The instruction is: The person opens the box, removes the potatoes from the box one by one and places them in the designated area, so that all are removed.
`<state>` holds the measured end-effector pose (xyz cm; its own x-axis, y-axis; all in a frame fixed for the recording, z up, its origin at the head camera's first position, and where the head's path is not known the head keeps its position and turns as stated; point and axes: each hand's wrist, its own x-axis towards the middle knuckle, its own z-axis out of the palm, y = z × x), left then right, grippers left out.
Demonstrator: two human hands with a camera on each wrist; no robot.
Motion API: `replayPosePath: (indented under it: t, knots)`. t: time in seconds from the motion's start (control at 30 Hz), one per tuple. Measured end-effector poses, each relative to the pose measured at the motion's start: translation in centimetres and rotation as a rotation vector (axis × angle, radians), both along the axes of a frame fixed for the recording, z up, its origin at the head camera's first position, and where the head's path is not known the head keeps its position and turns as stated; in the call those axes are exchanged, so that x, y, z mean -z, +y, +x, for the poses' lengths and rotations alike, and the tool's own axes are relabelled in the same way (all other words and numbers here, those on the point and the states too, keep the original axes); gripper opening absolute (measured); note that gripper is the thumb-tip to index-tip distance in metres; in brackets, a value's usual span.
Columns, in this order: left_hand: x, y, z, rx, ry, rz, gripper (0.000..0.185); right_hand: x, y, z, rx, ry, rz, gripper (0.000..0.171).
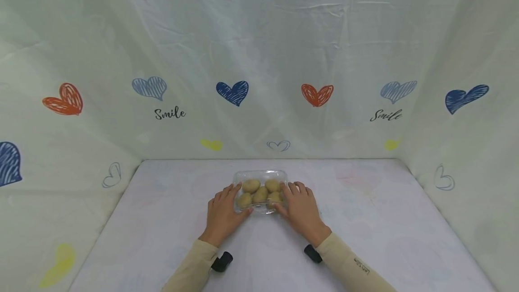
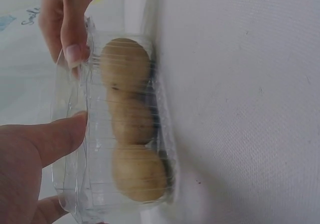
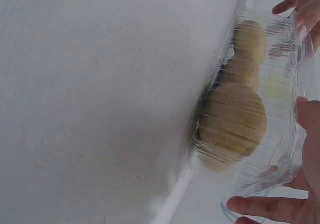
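A clear plastic box (image 1: 259,173) with several round, yellow-brown potatoes (image 1: 260,194) inside stands on the white table. My left hand (image 1: 224,214) grips its left side, the thumb (image 2: 62,136) pressed on the front rim and the fingers farther back along the edge. From the right side my right hand (image 1: 303,213) holds the box the same way, its thumb at the front rim. In both wrist views the ribbed wall (image 3: 277,109) shows the potatoes through it. Clear plastic rises above the rim; whether the lid is fully fastened I cannot tell.
The white table top (image 1: 365,220) runs back to a pale cloth wall (image 1: 279,57) printed with hearts and words. Similar cloth hangs on both sides. A small black device sits at each wrist, by the beige sleeves (image 1: 194,265).
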<state>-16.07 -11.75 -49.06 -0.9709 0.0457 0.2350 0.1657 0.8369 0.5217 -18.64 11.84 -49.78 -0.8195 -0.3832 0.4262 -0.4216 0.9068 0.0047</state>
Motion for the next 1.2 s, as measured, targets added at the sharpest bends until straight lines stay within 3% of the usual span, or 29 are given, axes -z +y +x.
replayPosePath:
  t: [0.67, 0.97, 1.2]
  knots:
    - [-0.6, 0.04, -0.01, -0.002, -0.037, 0.019, 0.075, 0.14, 0.01, -0.47, -0.046, 0.162, 0.038, 0.06]
    - [-0.25, -0.1, -0.11, -0.012, 0.003, 0.029, 0.074, -0.12, 0.12, -0.1, -0.024, 0.014, -0.003, 0.069]
    - [0.13, -0.15, -0.32, -0.021, 0.063, -0.027, 0.071, 0.16, 0.22, 0.09, -0.016, -0.008, -0.028, 0.069]
